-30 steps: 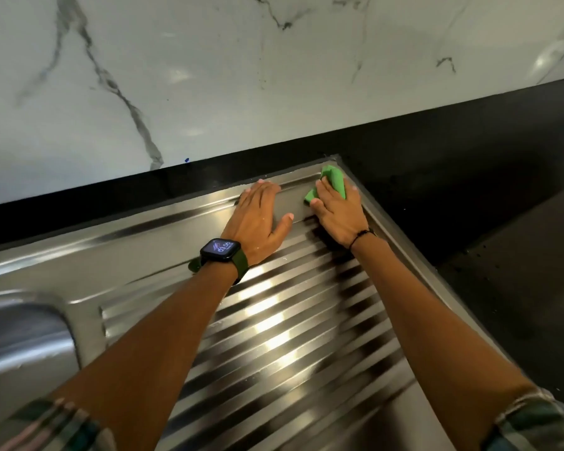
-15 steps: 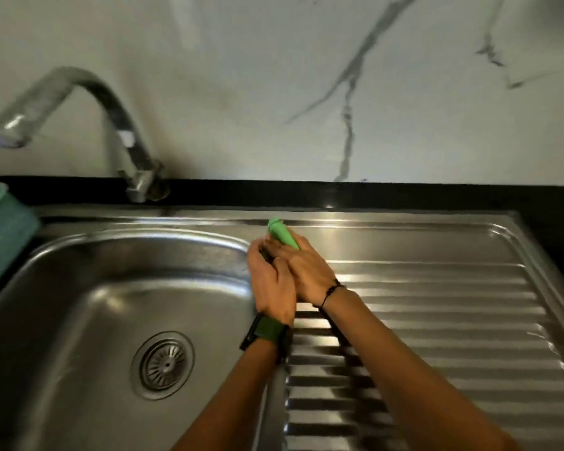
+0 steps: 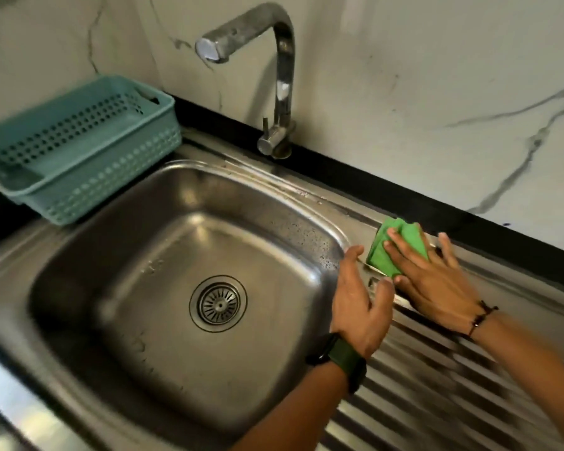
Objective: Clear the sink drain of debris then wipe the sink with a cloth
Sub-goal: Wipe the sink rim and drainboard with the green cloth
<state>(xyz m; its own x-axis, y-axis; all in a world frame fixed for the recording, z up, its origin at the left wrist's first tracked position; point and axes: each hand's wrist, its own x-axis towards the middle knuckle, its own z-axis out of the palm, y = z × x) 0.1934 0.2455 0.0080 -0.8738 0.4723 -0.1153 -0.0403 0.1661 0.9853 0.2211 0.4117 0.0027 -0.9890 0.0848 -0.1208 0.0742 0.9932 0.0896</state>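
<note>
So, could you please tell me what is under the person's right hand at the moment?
A folded green cloth lies under the right hand, pressed flat on the steel drainboard. The hand hides the cloth's near part.

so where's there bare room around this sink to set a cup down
The ribbed drainboard is bare in front of the right hand. The sink basin floor is bare around the drain strainer. It is crowded at the basin's right rim, where both hands and the green cloth meet; the left hand hovers there. The teal basket fills the left side.
</note>
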